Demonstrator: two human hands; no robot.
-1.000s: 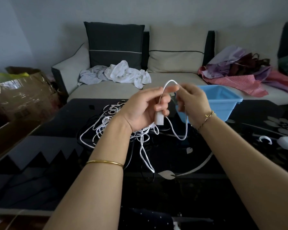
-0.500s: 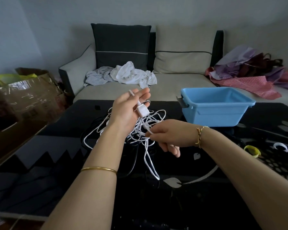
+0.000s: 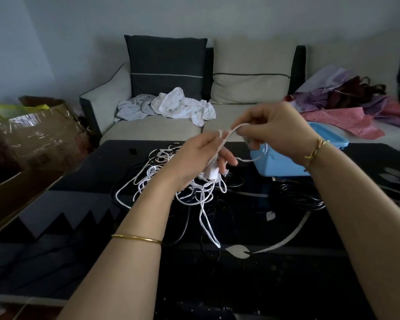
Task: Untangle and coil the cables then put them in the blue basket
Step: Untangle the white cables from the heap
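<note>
Seen from a head-worn camera: two bare forearms reaching over a glossy black coffee table with pale leaf patterns. Left hand raised above the table, fingers curled and closed around a thin white cable and its small white plug block, which hangs just under the palm. Right hand a little higher and just beside the left, thumb and fingertips pinched together on a loop of the same white cable, which arcs between the two hands. One thin gold bangle on the left forearm, one gold bracelet on the right wrist.

Below the hands, one loose tangle of white cable lying on the tabletop, with a long doubled strand trailing toward the viewer. Dark black cable mixed under and beside it in glossy coils; exact number of cables impossible to count.

One light blue rectangular plastic basket on the table behind the right wrist, partly hidden by it, interior not visible.

Behind, one beige sofa with two back cushions, one dark grey and one beige, plus crumpled white and grey cloth on the seat and a heap of pink and purple fabric at right. One brown cardboard box at left.
</note>
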